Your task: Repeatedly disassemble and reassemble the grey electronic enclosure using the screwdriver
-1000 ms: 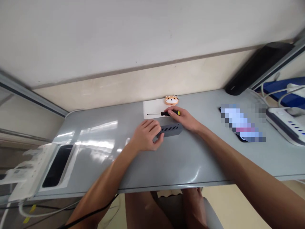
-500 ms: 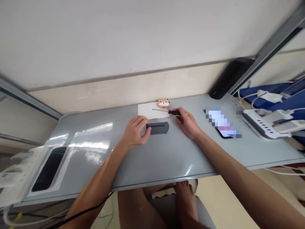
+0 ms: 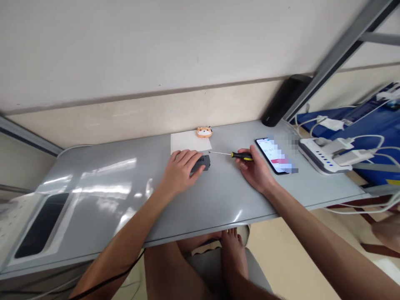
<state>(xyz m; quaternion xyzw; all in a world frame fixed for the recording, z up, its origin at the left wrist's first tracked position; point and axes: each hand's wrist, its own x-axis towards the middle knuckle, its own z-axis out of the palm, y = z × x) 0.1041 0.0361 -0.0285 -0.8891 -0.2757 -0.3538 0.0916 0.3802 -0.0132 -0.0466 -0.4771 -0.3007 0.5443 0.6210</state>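
A dark grey slotted box (image 3: pixel 204 161) lies on the grey desk, with my left hand (image 3: pixel 183 168) wrapped over its left part and covering most of it. My right hand (image 3: pixel 253 168) grips a screwdriver (image 3: pixel 239 156) by its black and yellow handle. The thin shaft points left, and its tip is by the box's upper right corner, with a small dark speck at the end that I cannot make out. Behind the box is a sheet of white paper (image 3: pixel 184 141), and an orange dog-face case (image 3: pixel 204 132) rests at its far right corner.
To the right lies a lit phone (image 3: pixel 264 146), partly blurred. Beyond it stands a white power strip (image 3: pixel 325 156) with chargers and cables. A black cylinder (image 3: pixel 286 100) leans at the back right corner. On the left is a dark-screened device (image 3: pixel 43 225) on white.
My left hand has moved from the box's left end to cover more of it. My right hand and the screwdriver have shifted right of the paper. The view has turned right.
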